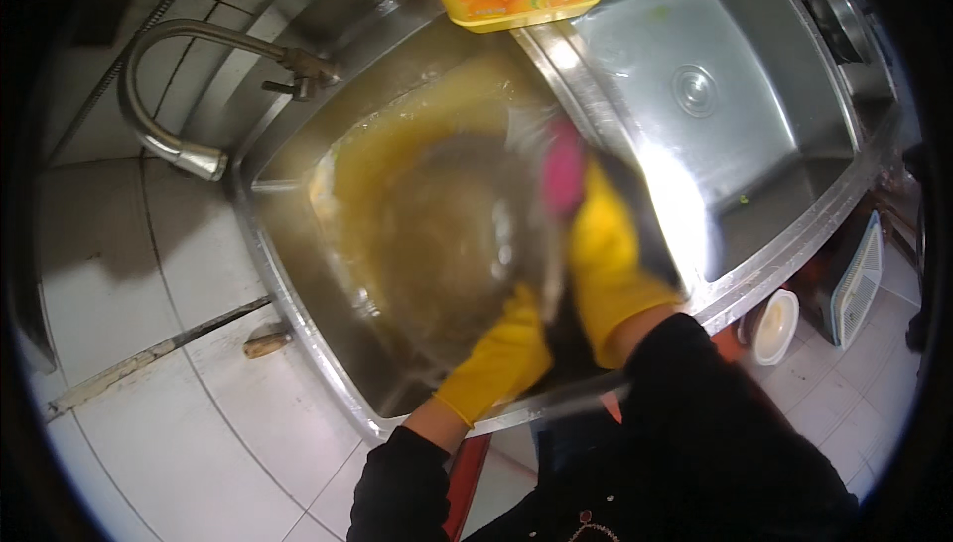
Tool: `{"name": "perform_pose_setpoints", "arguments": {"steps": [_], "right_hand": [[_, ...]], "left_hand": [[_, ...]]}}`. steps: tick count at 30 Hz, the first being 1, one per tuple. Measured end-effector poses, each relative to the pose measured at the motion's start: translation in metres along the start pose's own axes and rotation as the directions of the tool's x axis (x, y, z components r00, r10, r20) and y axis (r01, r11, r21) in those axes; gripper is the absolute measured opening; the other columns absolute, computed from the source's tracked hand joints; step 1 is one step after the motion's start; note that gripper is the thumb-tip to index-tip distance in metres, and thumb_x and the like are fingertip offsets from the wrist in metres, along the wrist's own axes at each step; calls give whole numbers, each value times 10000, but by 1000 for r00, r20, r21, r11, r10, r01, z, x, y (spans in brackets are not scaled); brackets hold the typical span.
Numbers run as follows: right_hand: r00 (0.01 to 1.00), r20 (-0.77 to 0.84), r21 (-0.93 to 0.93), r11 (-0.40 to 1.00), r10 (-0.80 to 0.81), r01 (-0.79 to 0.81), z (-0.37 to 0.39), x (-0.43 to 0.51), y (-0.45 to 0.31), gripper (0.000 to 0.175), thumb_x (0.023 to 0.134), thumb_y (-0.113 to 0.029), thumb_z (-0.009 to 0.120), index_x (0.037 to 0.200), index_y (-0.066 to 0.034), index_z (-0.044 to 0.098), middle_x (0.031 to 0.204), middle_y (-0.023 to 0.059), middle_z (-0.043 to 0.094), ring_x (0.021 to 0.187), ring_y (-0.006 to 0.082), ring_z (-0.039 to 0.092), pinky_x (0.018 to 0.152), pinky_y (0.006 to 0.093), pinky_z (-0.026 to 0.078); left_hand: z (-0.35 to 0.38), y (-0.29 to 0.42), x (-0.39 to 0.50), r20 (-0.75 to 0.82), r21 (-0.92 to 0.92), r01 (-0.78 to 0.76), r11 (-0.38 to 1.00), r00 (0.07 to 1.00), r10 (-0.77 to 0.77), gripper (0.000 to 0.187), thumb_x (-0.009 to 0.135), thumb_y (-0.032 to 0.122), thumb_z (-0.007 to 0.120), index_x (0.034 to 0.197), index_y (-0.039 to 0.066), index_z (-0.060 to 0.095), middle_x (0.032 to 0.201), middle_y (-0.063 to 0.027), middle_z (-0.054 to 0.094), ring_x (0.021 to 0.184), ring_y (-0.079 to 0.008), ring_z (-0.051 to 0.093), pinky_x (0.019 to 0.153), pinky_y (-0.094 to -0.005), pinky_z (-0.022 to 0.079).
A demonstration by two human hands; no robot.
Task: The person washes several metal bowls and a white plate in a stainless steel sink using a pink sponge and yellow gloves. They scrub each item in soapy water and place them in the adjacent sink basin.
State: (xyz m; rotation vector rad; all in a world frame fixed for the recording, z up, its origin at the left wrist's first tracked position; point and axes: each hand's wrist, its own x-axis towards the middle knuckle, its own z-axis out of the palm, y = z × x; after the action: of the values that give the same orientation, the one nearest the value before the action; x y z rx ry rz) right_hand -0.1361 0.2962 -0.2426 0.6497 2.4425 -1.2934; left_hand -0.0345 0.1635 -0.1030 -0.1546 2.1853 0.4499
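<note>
My left hand, in a yellow rubber glove, grips the near edge of a large round metal pan. The pan is tilted inside the left basin of a stainless steel sink, and motion blur hides its exact shape. Yellowish, cloudy water lies around its far side. My right hand, gloved likewise, is at the pan's right side. It holds a pink scrubbing pad, which is blurred; whether the pad touches the pan I cannot tell.
A yellow detergent jug stands at the divider's far end. Left of the basin curves a metal faucet. The right basin has a drain. A small wooden piece lies on the tiles. Low at right are a white tub and a plastic basket.
</note>
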Motion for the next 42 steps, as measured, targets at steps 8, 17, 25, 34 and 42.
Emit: {"name": "perform_pose_setpoints", "arguments": {"steps": [8, 17, 25, 34, 42], "right_hand": [[999, 32, -305, 952, -20, 29, -24, -1, -3, 547, 793, -281, 854, 1300, -159, 688, 1177, 178, 742, 1080, 381, 711, 958, 465, 556], [828, 333, 47, 885, -451, 463, -40, -25, -47, 425, 840, -393, 836, 1081, -48, 780, 1133, 203, 749, 1079, 402, 702, 972, 431, 548], [508, 380, 67, 571, -773, 818, -39, -127, -240, 652, 842, -283, 803, 1372, 29, 585, 1469, 323, 509, 1425, 538, 405, 1217, 514, 315], [901, 432, -30, 998, -41, 60, 45, 9, -182, 464, 995, -453, 611, 1274, -94, 700, 1279, 227, 685, 1179, 430, 647, 995, 505, 523], [824, 566, -468, 816, -17, 339, -23, 31, -59, 456, 963, -411, 698, 1277, -81, 721, 1241, 160, 735, 1152, 311, 688, 986, 398, 527]], "left_hand": [[-132, 9, -78, -233, -378, 59, 924, 960, -157, 557, 839, 43, 628, 1395, 71, 619, 1175, -180, 735, 1076, -367, 689, 914, -421, 534], [-129, -148, -65, -348, -914, -394, -93, 881, -319, 502, 689, -135, 571, 1151, -18, 731, 928, -76, 733, 771, -211, 685, 745, -279, 544], [-41, -176, -58, -82, -897, -319, -308, 802, -592, 717, 737, -210, 486, 1361, 131, 574, 883, -54, 634, 653, -215, 608, 558, -307, 492], [20, -163, -68, -140, -903, -360, -235, 762, -632, 684, 736, -233, 543, 1346, 76, 561, 964, -106, 668, 728, -244, 655, 679, -328, 556], [-35, -94, -82, -308, -746, -495, -446, 850, -428, 606, 802, -179, 592, 1365, 44, 620, 1197, -130, 698, 1026, -271, 703, 922, -364, 604]]}}
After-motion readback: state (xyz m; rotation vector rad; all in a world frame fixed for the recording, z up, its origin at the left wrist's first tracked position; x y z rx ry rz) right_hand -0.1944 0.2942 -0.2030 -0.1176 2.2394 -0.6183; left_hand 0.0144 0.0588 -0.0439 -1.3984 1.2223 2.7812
